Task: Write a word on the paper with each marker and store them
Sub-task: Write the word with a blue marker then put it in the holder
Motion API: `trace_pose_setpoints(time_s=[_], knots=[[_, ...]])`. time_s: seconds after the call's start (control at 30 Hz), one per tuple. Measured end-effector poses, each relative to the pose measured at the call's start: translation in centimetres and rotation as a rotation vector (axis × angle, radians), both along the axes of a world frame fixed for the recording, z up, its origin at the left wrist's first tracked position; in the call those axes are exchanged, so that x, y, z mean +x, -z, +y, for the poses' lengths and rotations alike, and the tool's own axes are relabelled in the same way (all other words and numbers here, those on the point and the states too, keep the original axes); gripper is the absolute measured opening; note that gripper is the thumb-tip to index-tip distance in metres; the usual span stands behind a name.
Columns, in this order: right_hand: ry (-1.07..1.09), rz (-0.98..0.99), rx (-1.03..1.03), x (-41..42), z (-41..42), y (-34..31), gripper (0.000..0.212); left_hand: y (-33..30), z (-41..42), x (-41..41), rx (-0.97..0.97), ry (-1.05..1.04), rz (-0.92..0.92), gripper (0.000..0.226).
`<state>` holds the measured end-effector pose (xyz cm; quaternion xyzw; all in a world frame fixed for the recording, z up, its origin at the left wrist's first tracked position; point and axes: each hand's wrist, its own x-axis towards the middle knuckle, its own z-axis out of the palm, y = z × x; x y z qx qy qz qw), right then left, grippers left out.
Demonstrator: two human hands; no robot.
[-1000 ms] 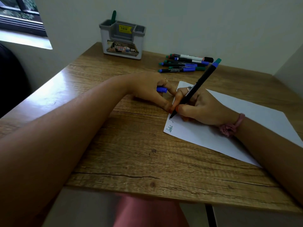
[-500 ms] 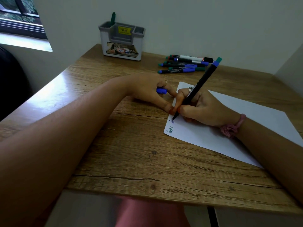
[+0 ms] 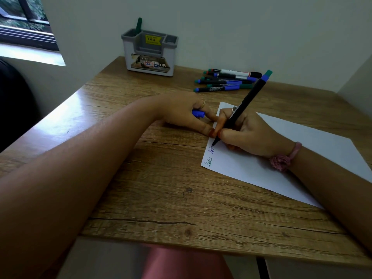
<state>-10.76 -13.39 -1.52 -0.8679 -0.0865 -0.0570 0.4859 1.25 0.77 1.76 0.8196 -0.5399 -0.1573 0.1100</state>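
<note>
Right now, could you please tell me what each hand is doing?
Left hand: holds a blue marker cap, fingertips steadying the paper.
Right hand: grips the black marker, tip on the paper.

Wooden desk [image 3: 141, 198], set against a pale wall. White paper [image 3: 302, 158] lies at its right side, two short handwritten words near the left edge. Right hand [image 3: 247, 135] grips a black marker [image 3: 241, 109], tip touching the paper at the second word; pink band [image 3: 285, 157] at the wrist. Left hand [image 3: 185, 113] rests beside the paper's edge, holding a blue cap [image 3: 198, 113]. Group of markers [image 3: 227, 81] lies at the back. Grey organizer [image 3: 150, 53] stands by the wall, one green marker [image 3: 138, 26] upright in its left compartment.
</note>
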Motion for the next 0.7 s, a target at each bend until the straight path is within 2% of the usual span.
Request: trace_pose_setpoints(time_s=[0.13, 0.27, 0.43, 0.57, 0.7], knots=[[-0.005, -0.006, -0.018, 0.01, -0.15, -0.05, 0.035, 0.14, -0.08, 0.05, -0.008, 0.001, 0.008, 0.034], [0.015, -0.007, -0.016, -0.01, -0.06, -0.08, 0.023, 0.15, -0.01, 0.11, 0.001, 0.008, 0.001, 0.045], [0.022, -0.015, -0.022, 0.04, -0.11, -0.08, 0.028, 0.02, -0.08, -0.03, 0.001, -0.006, 0.006, 0.045], [0.038, -0.008, -0.017, 0.04, 0.12, -0.07, 0.016, 0.02, 0.02, -0.06, -0.005, -0.006, 0.017, 0.048], [0.04, -0.007, -0.017, -0.01, 0.23, -0.18, 0.022, 0.06, 0.07, 0.02, -0.005, 0.006, 0.016, 0.046]])
